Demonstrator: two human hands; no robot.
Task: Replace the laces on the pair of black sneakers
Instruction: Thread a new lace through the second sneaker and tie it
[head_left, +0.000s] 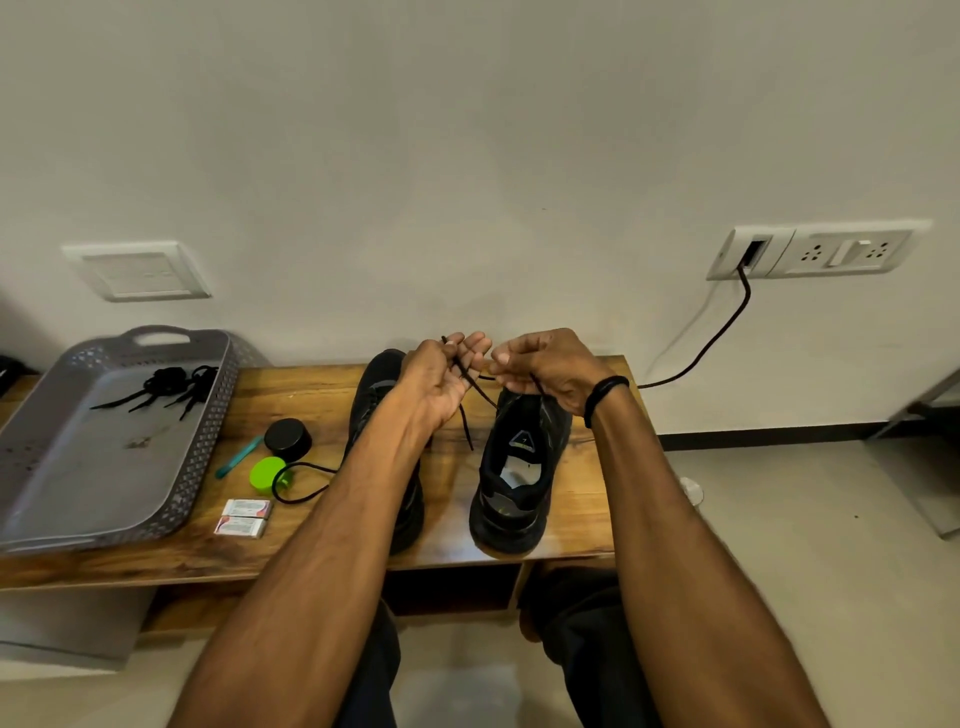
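Two black sneakers stand on the wooden bench (311, 395), heels toward me. The right sneaker (517, 467) is in plain sight; the left sneaker (376, 395) is mostly hidden under my left forearm. Above the right sneaker's toe, my left hand (441, 376) pinches one end of a thin black lace (470, 397), and my right hand (545, 369) pinches the other part of it. The lace hangs down toward the right sneaker. Another black lace (298, 488) lies looped on the bench left of the shoes.
A grey perforated tray (67, 467) at the left holds a bundle of black laces (166, 384). Beside it lie a black round tin (287, 439), a green lid (267, 474), a teal stick (239, 457) and two small boxes (244, 517). A black cable (711, 338) runs from a wall socket.
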